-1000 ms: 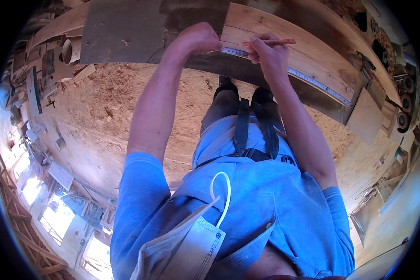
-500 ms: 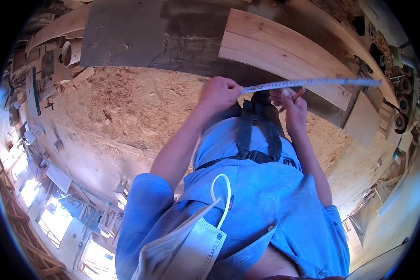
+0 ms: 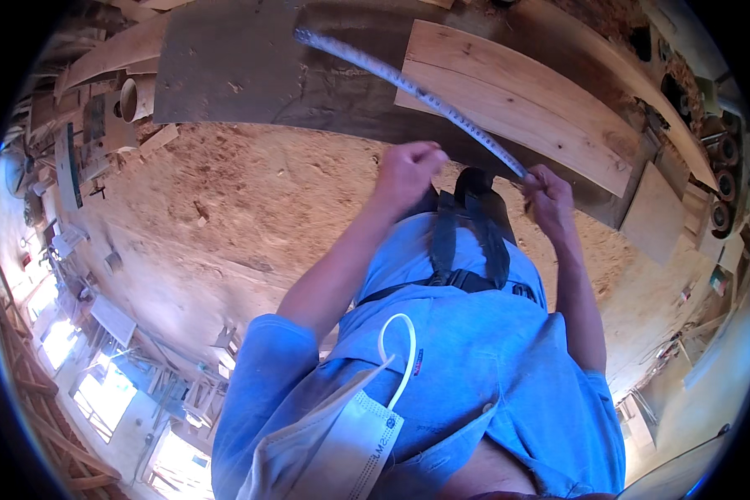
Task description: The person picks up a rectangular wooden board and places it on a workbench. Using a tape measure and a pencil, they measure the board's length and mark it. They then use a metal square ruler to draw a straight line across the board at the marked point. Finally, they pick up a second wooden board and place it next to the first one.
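Note:
My right hand (image 3: 548, 198) is closed round the near end of a long, pale ruler (image 3: 452, 115) with dark markings. From there the ruler slants up and left in the air. It crosses in front of the wooden boards (image 3: 517, 100) and its far end lies over the dark sheet (image 3: 225, 62). My left hand (image 3: 407, 175) hovers left of the ruler, apart from it, fingers curled in and slightly blurred. Whether anything small sits in those fingers is hidden. The reddish stick seen earlier in the right hand cannot be made out.
Sawdust and shavings (image 3: 250, 183) cover the floor before me. A pale panel (image 3: 654, 212) leans at the right, near several dark round parts (image 3: 721, 217). A pale cylinder (image 3: 137, 98) lies at the left among wood pieces. A white face mask (image 3: 350, 442) hangs at my chest.
The ruler has passed from my left hand to my right and swung round, so its free end points up and left instead of right. My left hand has let go of it.

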`<state>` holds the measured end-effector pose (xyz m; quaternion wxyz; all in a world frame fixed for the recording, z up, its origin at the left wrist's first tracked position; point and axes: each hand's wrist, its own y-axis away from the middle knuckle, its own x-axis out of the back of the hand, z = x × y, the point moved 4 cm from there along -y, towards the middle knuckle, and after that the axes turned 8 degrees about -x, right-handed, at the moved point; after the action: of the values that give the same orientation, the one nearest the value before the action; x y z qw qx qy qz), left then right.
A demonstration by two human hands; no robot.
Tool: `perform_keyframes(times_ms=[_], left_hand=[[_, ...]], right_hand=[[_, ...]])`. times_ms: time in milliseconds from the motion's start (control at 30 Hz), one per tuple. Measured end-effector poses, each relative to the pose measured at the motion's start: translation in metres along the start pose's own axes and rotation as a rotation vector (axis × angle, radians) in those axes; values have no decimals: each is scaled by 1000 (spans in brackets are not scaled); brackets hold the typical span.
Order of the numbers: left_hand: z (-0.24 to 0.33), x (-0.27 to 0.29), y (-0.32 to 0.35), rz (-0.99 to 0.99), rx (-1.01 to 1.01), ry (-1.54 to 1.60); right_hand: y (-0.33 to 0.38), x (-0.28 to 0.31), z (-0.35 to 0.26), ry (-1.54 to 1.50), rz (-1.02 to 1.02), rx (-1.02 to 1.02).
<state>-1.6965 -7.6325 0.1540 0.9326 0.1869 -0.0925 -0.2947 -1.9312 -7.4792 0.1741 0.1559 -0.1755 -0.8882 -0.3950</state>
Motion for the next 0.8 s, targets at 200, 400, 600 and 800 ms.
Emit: perform_keyframes(times_ms=[200, 400, 600, 800], left_hand=[[-7, 56, -27, 340, -56, 143], [0, 53, -57, 394, -137, 64], [-1, 46, -74, 425, -70, 16], [-4, 54, -91, 440, -181, -79]], right_hand=[[6, 63, 46, 401, 147, 194], [-3, 107, 81, 380, 180, 8], [-2, 122, 60, 545, 270, 192], [-10, 125, 39, 442, 280, 161]])
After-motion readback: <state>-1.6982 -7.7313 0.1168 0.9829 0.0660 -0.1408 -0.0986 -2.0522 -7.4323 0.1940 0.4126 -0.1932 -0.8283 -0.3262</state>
